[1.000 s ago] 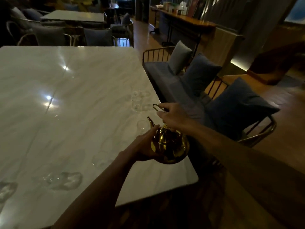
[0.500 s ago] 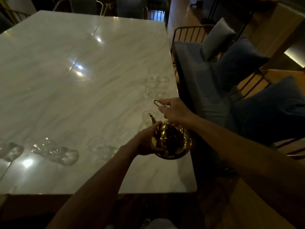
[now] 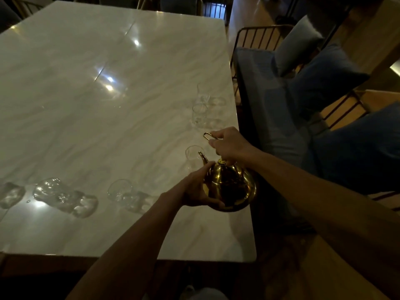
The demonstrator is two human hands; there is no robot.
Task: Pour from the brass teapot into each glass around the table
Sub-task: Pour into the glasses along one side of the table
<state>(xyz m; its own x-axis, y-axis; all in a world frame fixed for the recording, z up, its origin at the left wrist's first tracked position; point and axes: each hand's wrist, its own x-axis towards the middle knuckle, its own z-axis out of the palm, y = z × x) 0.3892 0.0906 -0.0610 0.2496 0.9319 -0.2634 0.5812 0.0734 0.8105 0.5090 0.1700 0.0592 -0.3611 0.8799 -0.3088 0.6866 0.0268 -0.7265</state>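
The brass teapot (image 3: pixel 231 187) hangs above the near right corner of the white marble table (image 3: pixel 104 118). My right hand (image 3: pixel 231 146) grips its wire handle from above, and my left hand (image 3: pixel 197 189) cups its round belly. The spout points at a clear glass (image 3: pixel 193 158) just beyond it. Two more clear glasses (image 3: pixel 199 115) (image 3: pixel 203 93) stand along the right edge. Another glass (image 3: pixel 119 190) stands left of my left hand, and further glasses (image 3: pixel 52 189) line the near edge; I cannot tell if any liquid flows.
A metal-framed bench with a dark seat (image 3: pixel 266 100) and several grey and blue cushions (image 3: pixel 322 76) runs along the table's right side. Chairs (image 3: pixel 181 5) stand at the table's far end. Wooden floor lies to the right.
My view has tilted down toward the table and nearer to it. The teapot and both hands keep the same grip, with the spout staying at the closest right-side glass.
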